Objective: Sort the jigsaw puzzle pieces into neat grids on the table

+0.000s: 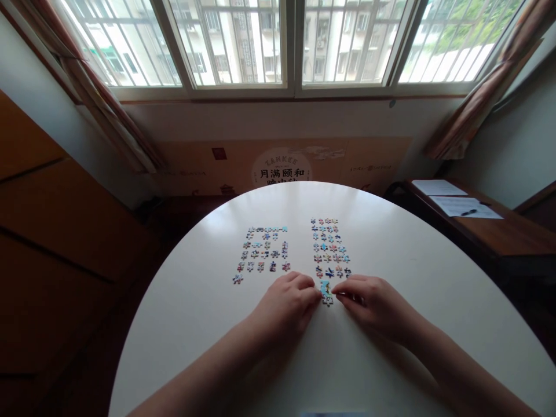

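A small cluster of joined jigsaw pieces (326, 288), light blue with some yellow and green, lies flat on the white table between my hands. My left hand (293, 298) is closed, its fingertips pressed against the cluster's left edge. At the right edge, the thumb and index finger of my right hand (371, 296) are pinched together; whatever is between them is hidden or too small to name. Just beyond the cluster, loose jigsaw pieces (333, 248) lie in rows. More rows of loose pieces (264, 253) are spread to the left, beyond my left hand.
The round white table (186, 324) has its far edge near the wall below a barred window (237, 46). On the right stands a brown wooden table (490, 234) with paper sheets (463, 207) and a dark pen. Curtains hang at both sides.
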Motion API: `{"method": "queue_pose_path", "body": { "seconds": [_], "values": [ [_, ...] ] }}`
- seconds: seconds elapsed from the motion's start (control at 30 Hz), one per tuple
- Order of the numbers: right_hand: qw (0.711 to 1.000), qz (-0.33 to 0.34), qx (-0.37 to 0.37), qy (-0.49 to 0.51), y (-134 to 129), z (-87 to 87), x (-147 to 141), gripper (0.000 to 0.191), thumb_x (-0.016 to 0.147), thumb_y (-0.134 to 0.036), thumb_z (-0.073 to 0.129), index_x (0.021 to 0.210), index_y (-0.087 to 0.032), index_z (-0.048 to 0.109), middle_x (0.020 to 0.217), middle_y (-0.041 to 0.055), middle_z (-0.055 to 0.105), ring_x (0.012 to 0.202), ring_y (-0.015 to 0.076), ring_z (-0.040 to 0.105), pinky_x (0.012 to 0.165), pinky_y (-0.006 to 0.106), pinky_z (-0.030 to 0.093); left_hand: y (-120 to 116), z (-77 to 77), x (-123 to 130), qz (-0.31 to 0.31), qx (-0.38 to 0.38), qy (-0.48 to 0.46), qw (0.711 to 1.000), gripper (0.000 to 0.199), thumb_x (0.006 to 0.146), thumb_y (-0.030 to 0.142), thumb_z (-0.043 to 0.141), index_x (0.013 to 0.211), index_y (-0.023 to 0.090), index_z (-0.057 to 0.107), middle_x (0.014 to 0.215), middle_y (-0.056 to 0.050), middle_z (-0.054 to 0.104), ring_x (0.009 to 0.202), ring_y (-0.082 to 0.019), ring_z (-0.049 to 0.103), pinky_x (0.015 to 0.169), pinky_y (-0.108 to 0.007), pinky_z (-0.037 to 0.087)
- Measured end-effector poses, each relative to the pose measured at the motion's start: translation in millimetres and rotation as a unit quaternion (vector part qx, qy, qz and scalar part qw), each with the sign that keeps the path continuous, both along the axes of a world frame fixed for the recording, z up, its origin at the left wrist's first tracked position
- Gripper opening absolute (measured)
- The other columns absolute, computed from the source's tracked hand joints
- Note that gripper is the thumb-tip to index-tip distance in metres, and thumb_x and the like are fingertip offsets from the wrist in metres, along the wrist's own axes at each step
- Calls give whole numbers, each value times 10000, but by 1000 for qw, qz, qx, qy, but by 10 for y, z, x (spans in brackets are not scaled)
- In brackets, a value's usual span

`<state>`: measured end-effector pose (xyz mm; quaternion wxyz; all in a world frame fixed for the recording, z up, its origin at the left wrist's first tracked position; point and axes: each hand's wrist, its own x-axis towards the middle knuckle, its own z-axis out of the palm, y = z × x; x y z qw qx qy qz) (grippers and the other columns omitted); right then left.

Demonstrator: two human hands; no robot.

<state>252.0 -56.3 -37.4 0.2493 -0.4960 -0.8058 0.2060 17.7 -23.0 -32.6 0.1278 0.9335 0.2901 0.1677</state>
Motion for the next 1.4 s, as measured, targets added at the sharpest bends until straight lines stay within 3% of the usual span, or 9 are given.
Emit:
{"method": "queue_pose_path", "body": {
  "seconds": [0.6, 0.77, 0.83, 0.9, 1.0, 1.2, 1.4],
  "values": [
    [998, -3, 45, 33, -27, 38, -5, 184, 888, -234, 577, 976, -260, 738, 829, 16, 723, 687, 143, 643, 638, 253, 488, -49, 76, 9, 0, 0, 15, 1000, 173, 919, 205, 516, 991, 213, 674, 1007, -54, 657, 949, -200, 579, 874, -369, 487],
    [976, -106, 140, 125, -45, 76, 32, 162, 887, -261, 597, 969, -221, 731, 861, 42, 730, 680, 148, 632, 641, 267, 498, -54, 79, 18, 6, -4, 14, 1000, 174, 929, 206, 505, 968, 211, 675, 1003, -52, 662, 952, -201, 576, 870, -367, 484],
    [959, -164, 167, 159, -54, 89, 51, 153, 884, -264, 600, 964, -212, 721, 750, 25, 698, 570, 127, 566, 556, 254, 458, -53, 79, 17, 6, -4, 11, 1000, 175, 932, 205, 502, 961, 214, 675, 1003, -50, 662, 949, -198, 575, 871, -366, 483],
    [941, -213, 180, 190, -57, 91, 71, 138, 887, -253, 588, 954, -203, 697, 640, -2, 631, 495, 111, 488, 491, 245, 401, -50, 76, 14, 3, -3, 10, 1000, 174, 933, 203, 500, 953, 216, 673, 1005, -50, 663, 950, -196, 577, 869, -362, 484],
    [921, -246, 183, 242, -46, 69, 97, 100, 890, -238, 565, 932, -193, 644, 648, -2, 605, 513, 112, 486, 478, 238, 374, -47, 68, 11, 1, -1, 8, 1000, 168, 931, 201, 500, 945, 219, 666, 1006, -48, 664, 957, -195, 581, 867, -359, 489],
    [926, -231, 160, 253, -7, 14, 111, 87, 882, -219, 547, 928, -193, 616, 642, -18, 574, 494, 99, 432, 457, 229, 328, -39, 44, 18, 13, -8, 13, 1000, 205, 887, 171, 524, 1057, 195, 636, 1067, -66, 669, 1003, -216, 588, 910, -385, 498],
    [987, -79, 42, 132, 20, -11, 93, 172, 868, -210, 560, 958, -194, 705, 675, -1, 644, 521, 103, 482, 531, 236, 403, -42, 27, 22, 19, -7, 16, 1000, 366, 848, 146, 564, 1206, 211, 603, 1130, -69, 662, 1053, -231, 577, 953, -420, 484]
  ]
}}
